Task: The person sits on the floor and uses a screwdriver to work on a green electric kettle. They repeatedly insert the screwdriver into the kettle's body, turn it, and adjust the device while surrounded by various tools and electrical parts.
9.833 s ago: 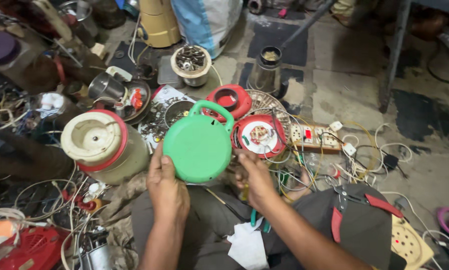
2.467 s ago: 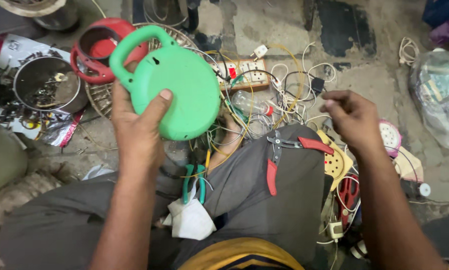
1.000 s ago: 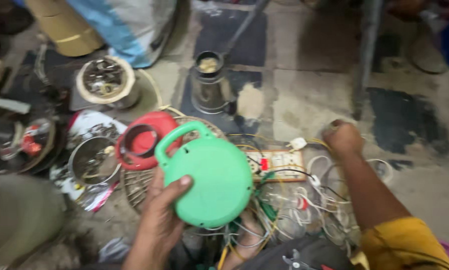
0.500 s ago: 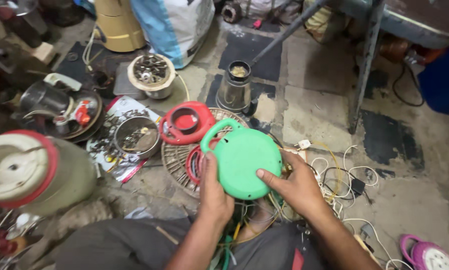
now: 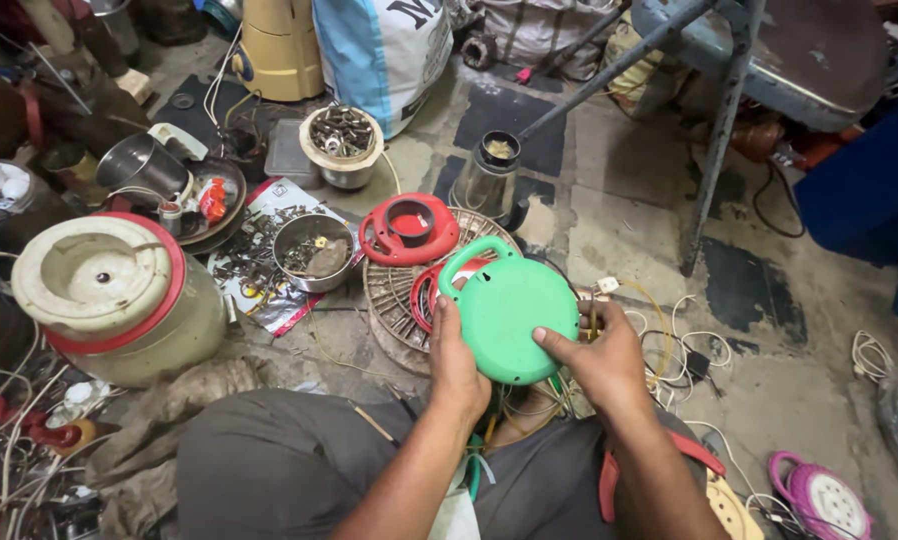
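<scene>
Both hands hold one round green plastic case (image 5: 514,320) with a loop handle, above the lap: left hand (image 5: 456,365) grip closed on its left edge, right hand (image 5: 599,360) on its right edge. Smooth matte shell. Red plastic ring (image 5: 409,228) and wire fan guard (image 5: 394,300) lie just behind on the concrete floor.

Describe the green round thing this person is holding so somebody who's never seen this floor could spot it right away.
Start at the big cream drum with a red band on the left, then look right, past the steel bowl of small parts, to the person's two hands above their lap. Left hand and right hand grip a round green plastic casing with a loop handle. Its red neighbour lies flat on the floor.
</scene>
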